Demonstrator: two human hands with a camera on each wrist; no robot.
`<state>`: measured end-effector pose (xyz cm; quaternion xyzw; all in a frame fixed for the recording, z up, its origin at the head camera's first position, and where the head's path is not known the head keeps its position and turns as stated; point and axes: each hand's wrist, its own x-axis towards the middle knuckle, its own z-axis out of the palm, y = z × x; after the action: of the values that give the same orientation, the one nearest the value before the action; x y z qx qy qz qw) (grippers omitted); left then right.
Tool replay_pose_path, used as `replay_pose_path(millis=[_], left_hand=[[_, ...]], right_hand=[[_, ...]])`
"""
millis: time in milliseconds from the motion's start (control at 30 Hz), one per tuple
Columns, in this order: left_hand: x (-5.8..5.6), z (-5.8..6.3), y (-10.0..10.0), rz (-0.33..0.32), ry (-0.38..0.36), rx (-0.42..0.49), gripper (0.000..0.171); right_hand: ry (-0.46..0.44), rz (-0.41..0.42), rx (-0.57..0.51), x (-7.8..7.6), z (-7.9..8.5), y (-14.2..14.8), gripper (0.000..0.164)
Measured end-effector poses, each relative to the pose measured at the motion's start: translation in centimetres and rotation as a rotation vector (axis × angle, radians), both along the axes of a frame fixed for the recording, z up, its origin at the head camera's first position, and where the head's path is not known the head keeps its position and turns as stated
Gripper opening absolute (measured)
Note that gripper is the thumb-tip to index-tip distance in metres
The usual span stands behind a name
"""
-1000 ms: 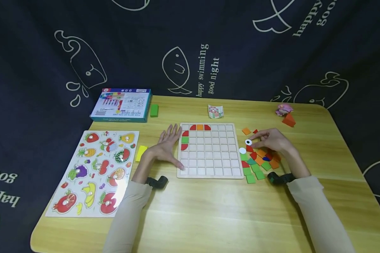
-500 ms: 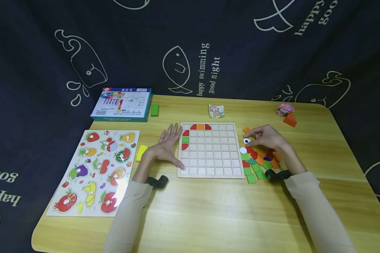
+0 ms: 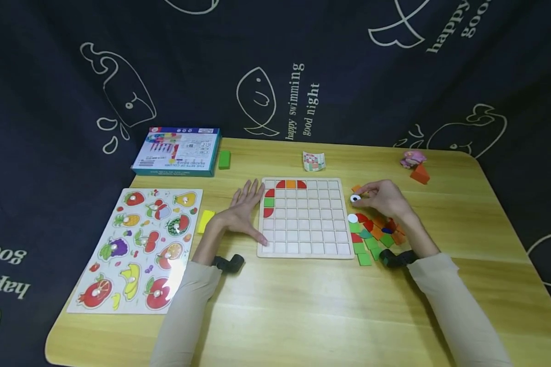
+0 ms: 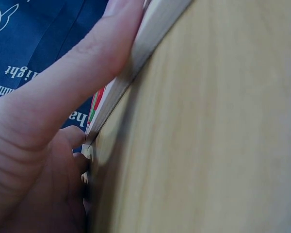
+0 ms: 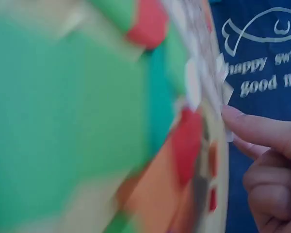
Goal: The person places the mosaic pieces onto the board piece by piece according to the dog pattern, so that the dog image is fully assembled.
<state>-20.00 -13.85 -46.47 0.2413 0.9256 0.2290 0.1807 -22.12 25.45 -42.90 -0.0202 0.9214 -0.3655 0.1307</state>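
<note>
my right hand (image 3: pixel 387 200) pinches the eye disc (image 3: pixel 355 198) by its rim, thumb and finger almost together, just right of the board (image 3: pixel 305 237). my left hand (image 3: pixel 240 218) lies spread along the board's left edge, gripping nothing. an uneven squeeze could flip the thin disc; a push from my left thumb might skid the board and jolt its tiles (image 3: pixel 269 202). the right wrist view is blurred, so i can't tell the disc's height. against half a second ago, it sits farther from me; my left hand looks unmoved.
</note>
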Motion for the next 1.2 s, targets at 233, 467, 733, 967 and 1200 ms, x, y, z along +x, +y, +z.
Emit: replay_pose_path(millis=[233,467,733,967,1200], left_hand=[[0.3,-0.2,0.6,-0.014,0.014,-0.004,0.153],[0.3,-0.2,1.2,-0.028,0.02,-0.008,0.154],[0.2,0.0,0.7,-0.013,0.032,-0.025,0.155],[0.1,0.2,0.3,-0.003,0.033,-0.025,0.154],[0.1,0.2,0.1,0.006,0.021,-0.025,0.154]], right_hand=[[0.007,0.174,-0.117,-1.3,0.4,-8.4,0.025],[0.005,0.292,-0.203,-2.9,-1.0,-14.2,0.026],[0.047,0.199,-0.176,-3.2,-1.3,-15.3,0.024],[0.096,0.178,-0.161,-3.5,-1.4,-16.5,0.022],[0.071,0.171,-0.206,-3.7,-1.8,-16.7,0.022]])
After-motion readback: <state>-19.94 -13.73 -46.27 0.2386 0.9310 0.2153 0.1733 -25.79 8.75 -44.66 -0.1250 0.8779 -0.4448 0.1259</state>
